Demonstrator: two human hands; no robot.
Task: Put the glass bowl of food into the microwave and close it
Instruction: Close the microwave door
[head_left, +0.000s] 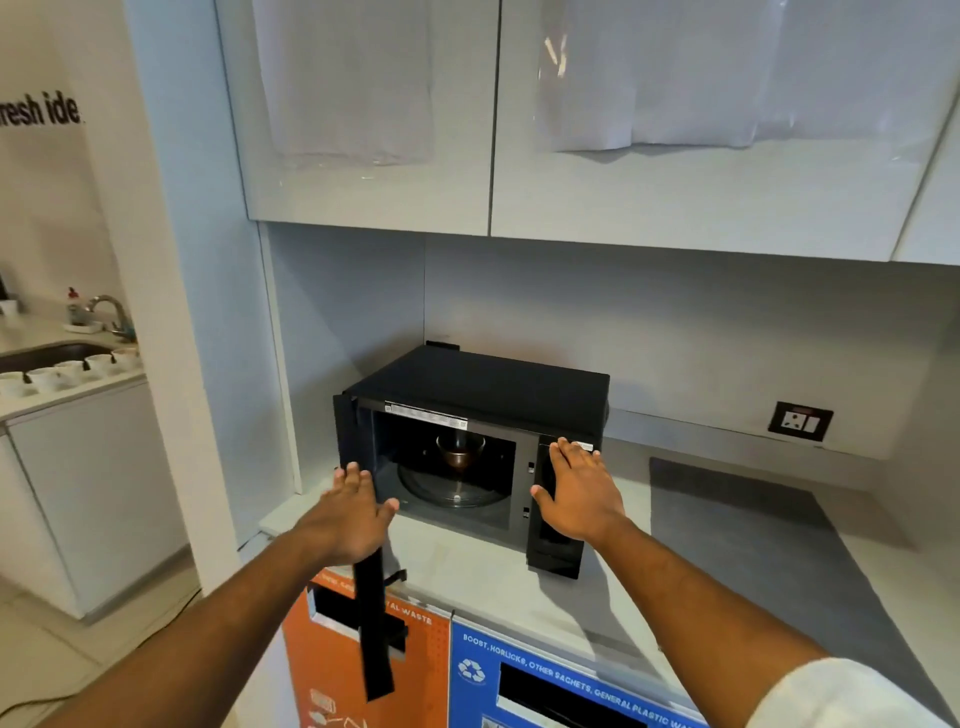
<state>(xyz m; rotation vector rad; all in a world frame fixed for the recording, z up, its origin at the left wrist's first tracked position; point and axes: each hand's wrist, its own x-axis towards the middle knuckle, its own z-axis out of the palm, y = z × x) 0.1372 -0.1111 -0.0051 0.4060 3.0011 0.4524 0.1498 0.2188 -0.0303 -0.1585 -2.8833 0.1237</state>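
A black microwave (483, 384) stands on the pale counter, its cavity showing. Inside, a glass bowl (460, 451) with dark food rests on the round glass turntable (454, 493). The microwave door (371, 613) hangs wide, edge-on toward me at the left. My left hand (353, 512) lies flat against the door's outer side, fingers spread. Pressed flat on the control panel at the microwave's right front is my right hand (576, 491), fingers apart. Neither hand holds anything.
White wall cabinets (623, 156) hang low above the microwave. A grey mat (753, 545) lies on the counter to the right, below a wall socket (800, 421). Orange (322, 670) and blue (519, 680) waste bins front the counter. A sink with several cups (67, 371) is at far left.
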